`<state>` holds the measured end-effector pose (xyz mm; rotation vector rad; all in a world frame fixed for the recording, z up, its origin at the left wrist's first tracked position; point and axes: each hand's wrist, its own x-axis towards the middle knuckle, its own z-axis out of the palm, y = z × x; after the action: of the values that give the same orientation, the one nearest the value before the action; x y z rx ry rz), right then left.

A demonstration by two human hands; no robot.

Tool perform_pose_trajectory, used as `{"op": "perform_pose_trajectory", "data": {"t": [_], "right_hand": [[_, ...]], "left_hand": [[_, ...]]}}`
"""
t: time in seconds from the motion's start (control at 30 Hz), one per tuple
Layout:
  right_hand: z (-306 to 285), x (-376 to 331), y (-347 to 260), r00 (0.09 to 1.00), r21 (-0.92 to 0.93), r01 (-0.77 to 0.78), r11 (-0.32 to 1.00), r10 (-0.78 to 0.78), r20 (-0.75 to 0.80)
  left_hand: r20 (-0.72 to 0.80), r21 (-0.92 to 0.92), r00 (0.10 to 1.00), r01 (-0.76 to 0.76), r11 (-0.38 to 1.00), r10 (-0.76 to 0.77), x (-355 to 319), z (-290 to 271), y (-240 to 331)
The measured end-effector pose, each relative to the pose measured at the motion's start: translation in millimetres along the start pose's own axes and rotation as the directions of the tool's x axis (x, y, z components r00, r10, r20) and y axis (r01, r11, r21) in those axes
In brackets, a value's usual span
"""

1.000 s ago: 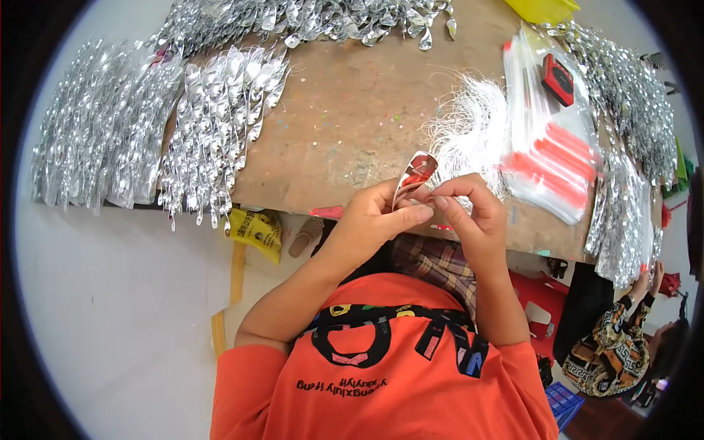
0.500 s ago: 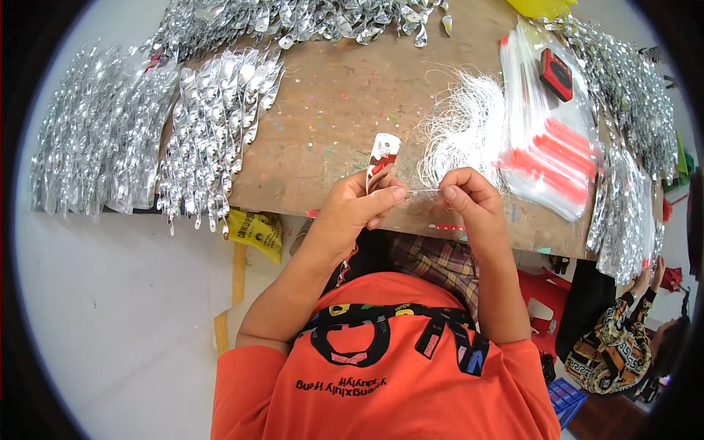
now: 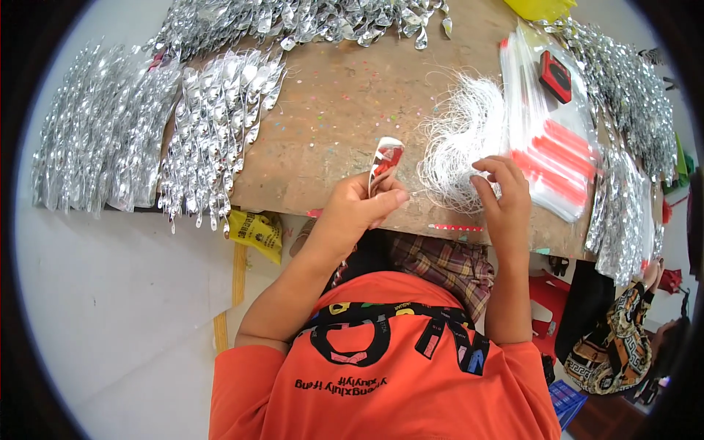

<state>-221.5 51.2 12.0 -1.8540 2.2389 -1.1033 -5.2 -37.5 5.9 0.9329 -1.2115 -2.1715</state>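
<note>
My left hand [image 3: 367, 204] is closed, with thumb and fingers pinching a curled red-and-white glossy strip [image 3: 387, 158] that stands up above the knuckles. The strip's lower part is hidden behind the fingers. My right hand [image 3: 506, 196] hovers at the lower right edge of a loose bundle of white strings [image 3: 462, 128]. Its thumb and fingertips are curved but apart, and I see nothing between them.
Silvery twisted strips [image 3: 220, 117] lie in rows along the left, far and right table edges. Clear bags with red edges [image 3: 554, 165] are stacked right of the strings, under a small red-and-black box [image 3: 555, 76]. A person [image 3: 612, 341] is at the lower right.
My right hand has moved right and slightly up, from beside my left hand to the string bundle, and its fingers have parted. The thread between the hands no longer shows.
</note>
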Motion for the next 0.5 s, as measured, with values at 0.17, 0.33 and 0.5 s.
{"op": "perform_pose_trajectory", "data": {"t": [0.17,0.33,0.5], "right_hand": [[-0.1,-5.3,-56.3,0.902,0.416,-0.312,0.854,0.127,0.414],[19.6,-11.2,-55.9,0.945,0.382,-0.067,0.922,-0.065,0.322],[11.1,-9.9,-42.8,0.943,0.238,0.225,0.945,-0.273,0.189]], "left_hand": [[0.066,0.214,0.996,-0.070,0.974,0.057,-2.5,9.6,-5.7],[0.028,0.163,0.998,-0.056,0.985,0.052,-4.7,6.7,-8.0],[-0.011,0.194,0.997,-0.072,0.978,0.076,-7.1,7.5,-9.9]]}}
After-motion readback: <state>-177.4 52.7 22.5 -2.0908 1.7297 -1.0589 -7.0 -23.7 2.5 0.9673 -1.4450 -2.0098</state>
